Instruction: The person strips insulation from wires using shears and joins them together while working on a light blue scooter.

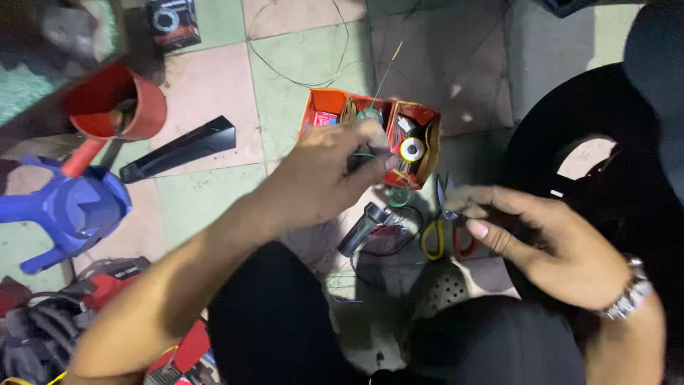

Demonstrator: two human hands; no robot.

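My left hand [335, 167] reaches over an orange cardboard box [315, 107] on the tiled floor, its fingers pinched on a thin green wire [385, 68] that runs up out of the box. Inside the box lie a yellow-and-white spool [412, 149], a greenish spool [370, 114] and small parts. My right hand [541, 239], a metal watch on its wrist, hovers to the right with fingers loosely curled and nothing in it, just above scissors [445, 232] with yellow and red handles. A black cylindrical handle [363, 227] with black cable lies between my hands.
A red funnel-shaped cup [117, 103] and a blue plastic stool [68, 207] stand at the left. A black plastic panel [182, 147] lies on the tiles. A black tyre or rim [570, 114] fills the right. A small dark box [173, 21] sits at the top. Red-and-black parts [107, 285] crowd the lower left.
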